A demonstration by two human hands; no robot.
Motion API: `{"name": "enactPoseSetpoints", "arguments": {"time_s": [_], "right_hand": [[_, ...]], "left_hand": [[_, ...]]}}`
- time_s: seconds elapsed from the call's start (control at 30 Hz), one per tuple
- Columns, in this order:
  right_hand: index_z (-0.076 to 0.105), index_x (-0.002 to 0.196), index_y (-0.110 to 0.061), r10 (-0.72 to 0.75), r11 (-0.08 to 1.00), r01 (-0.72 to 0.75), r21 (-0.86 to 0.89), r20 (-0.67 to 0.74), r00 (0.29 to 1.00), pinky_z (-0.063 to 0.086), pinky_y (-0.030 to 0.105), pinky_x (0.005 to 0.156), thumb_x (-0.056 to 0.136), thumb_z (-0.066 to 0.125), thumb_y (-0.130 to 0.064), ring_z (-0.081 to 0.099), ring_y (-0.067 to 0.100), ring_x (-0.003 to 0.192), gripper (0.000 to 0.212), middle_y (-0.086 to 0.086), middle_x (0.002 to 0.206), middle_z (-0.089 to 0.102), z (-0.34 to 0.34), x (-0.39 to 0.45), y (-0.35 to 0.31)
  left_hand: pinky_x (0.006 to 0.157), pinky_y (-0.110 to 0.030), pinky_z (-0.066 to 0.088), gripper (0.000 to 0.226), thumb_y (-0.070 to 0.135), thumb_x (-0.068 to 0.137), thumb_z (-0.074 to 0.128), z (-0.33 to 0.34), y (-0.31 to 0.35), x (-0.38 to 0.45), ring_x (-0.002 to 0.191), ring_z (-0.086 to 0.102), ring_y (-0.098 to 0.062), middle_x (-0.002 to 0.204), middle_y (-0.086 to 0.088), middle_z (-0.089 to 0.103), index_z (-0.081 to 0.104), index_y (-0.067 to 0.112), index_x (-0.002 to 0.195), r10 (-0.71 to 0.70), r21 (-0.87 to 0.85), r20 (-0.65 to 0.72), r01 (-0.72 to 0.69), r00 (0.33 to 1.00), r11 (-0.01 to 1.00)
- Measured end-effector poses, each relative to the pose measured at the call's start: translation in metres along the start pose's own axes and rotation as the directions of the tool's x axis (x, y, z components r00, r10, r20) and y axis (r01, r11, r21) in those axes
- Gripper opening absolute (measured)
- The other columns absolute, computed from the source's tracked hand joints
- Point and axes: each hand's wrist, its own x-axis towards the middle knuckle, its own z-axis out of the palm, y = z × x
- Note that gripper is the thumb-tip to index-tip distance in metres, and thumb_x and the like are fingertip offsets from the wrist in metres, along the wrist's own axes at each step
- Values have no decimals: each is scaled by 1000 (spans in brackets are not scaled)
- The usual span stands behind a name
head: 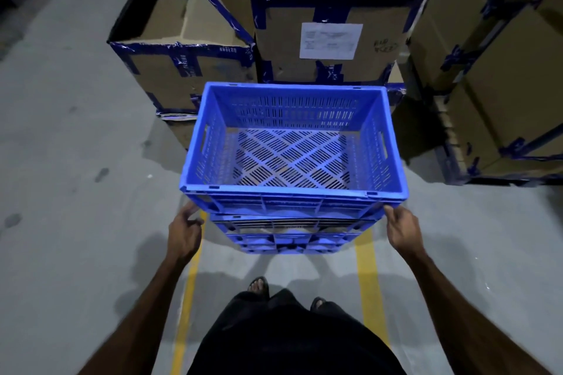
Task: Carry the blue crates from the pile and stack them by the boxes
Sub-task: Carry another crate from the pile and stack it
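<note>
An empty blue slatted crate (292, 192) sits on top of a short stack of blue crates (289, 242) on the floor, right in front of the taped cardboard boxes (332, 39). My left hand (185, 230) is at the crate's near left corner, fingers curled against it under the rim. At the near right corner, my right hand (401, 227) has its fingertips hooked under the rim in the same way. The lower crates are mostly hidden by the top one.
A lower open-topped cardboard box (182, 67) stands to the left of the stack, and tall stacked boxes (502, 70) to the right. Two yellow floor lines (367, 277) run toward me. Grey concrete floor (70, 161) lies to the left. My sandalled feet are just behind the stack.
</note>
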Motion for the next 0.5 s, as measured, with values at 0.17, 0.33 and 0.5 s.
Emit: {"name": "enactPoseSetpoints", "arguments": {"time_s": [0.17, 0.33, 0.5], "right_hand": [[36, 64, -30, -5, 1000, 5, -13, 35, 999, 32, 22, 52, 104, 41, -45, 45, 4, 57, 44, -13, 60, 45, -6, 1, 0], [43, 66, -29, 93, 996, -91, -24, 70, 993, 32, 33, 60, 106, 47, -40, 51, 25, 64, 42, -10, 65, 51, -9, 12, 7], [68, 94, -7, 70, 997, -71, 10, 74, 995, 41, 34, 72, 94, 36, -61, 67, 39, 89, 62, 19, 94, 73, -11, 22, 24]], "left_hand": [[75, -13, 46, 72, -15, 79, 44, 8, 11, -10, 88, 68, -13, 136, 6, 59, 59, 19, 140, -58, -14, -9, 58, 998, 998], [81, -41, 55, 72, 8, 68, 41, 7, -3, -14, 81, 74, -18, 130, 0, 68, 61, 16, 137, -37, -9, 23, 37, 999, 999], [79, -36, 53, 76, 7, 66, 38, 12, 3, -26, 81, 73, -17, 130, 2, 64, 59, 14, 139, -60, -19, 41, 60, 997, 998]]}}
